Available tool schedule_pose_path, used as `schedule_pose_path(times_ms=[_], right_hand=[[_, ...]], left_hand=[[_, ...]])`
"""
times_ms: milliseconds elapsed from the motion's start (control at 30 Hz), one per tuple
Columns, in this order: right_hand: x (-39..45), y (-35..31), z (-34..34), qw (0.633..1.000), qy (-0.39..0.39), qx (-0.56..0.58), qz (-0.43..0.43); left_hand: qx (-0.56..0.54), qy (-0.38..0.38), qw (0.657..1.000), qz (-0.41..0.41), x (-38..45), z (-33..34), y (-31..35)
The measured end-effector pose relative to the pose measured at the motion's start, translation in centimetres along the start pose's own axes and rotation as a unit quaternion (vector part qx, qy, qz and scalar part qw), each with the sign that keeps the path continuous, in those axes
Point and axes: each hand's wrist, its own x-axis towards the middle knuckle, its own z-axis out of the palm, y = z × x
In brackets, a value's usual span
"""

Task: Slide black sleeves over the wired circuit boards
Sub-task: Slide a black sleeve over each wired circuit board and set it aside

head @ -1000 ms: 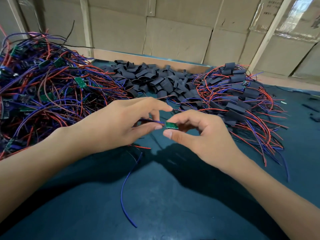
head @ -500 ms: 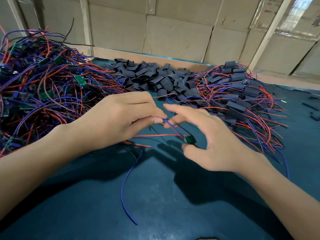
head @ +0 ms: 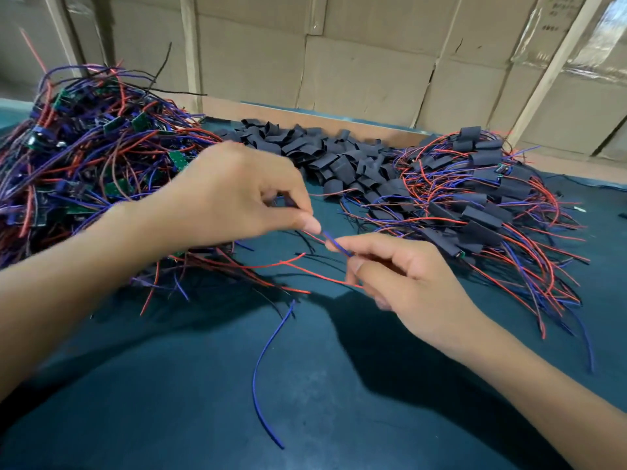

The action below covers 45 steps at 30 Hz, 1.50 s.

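My left hand (head: 237, 195) and right hand (head: 400, 279) both pinch one blue wire (head: 334, 244). If I tug hard, it could snag the wire pile (head: 84, 171) on the left.

Your bench (head: 190, 395) wears a matt, dark teal mat, faintly scuffed. The black sleeves (head: 339, 157) look like dull, soft plastic tubing. Red and blue wires (head: 441, 212) have smooth, slightly glossy plastic insulation. Behind them you face rough brown cardboard boxes (head: 366, 72) and pale wooden battens (head: 556, 66).

Dim, soft shadows, motion blur, edge distortion
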Motion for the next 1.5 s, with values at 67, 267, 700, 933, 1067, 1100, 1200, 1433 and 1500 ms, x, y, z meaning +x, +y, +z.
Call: schedule_pose_path(times_ms=[67, 267, 700, 933, 1067, 1100, 1200, 1433, 1500], right_hand=[[0.2, 0.3, -0.3, 0.997, 0.017, -0.071, -0.028], [-0.1, 0.4, -0.2, 0.996, -0.015, -0.083, -0.022], [-0.1, 0.5, -1.2, 0.987, 0.054, -0.134, -0.072], [0.2, -0.6, -1.8, 0.982, 0.148, -0.084, -0.085], [0.2, -0.7, -1.7, 0.982, 0.154, -0.070, -0.080], [0.3, -0.7, -1.6, 0.982, 0.153, -0.073, -0.079], [0.2, -1.3, -1.4, 0.979, 0.163, -0.078, -0.093], [-0.2, -2.8, -1.6, 0.978, 0.182, -0.019, -0.103], [-0.3, -3.0, -1.2, 0.980, 0.172, -0.031, -0.095]], left_hand=[[-0.031, 0.017, 0.997, -0.073, 1.8, -1.2, -2.0], [0.240, -0.134, 0.955, -0.109, 8.1, 2.0, -8.4], [0.335, -0.250, 0.887, -0.195, 9.8, 5.7, -9.3], [0.272, -0.102, 0.952, -0.097, 5.9, 4.4, -5.8], [0.058, 0.045, 0.995, -0.063, 0.1, 4.2, -2.2], [0.028, 0.069, 0.995, -0.068, -0.8, 4.0, -1.5], [-0.031, 0.120, 0.990, -0.062, -2.2, 3.4, 0.0], [-0.036, 0.117, 0.991, 0.053, -2.6, 4.3, 1.2], [-0.040, 0.120, 0.990, 0.065, -2.6, 4.5, 1.5]])
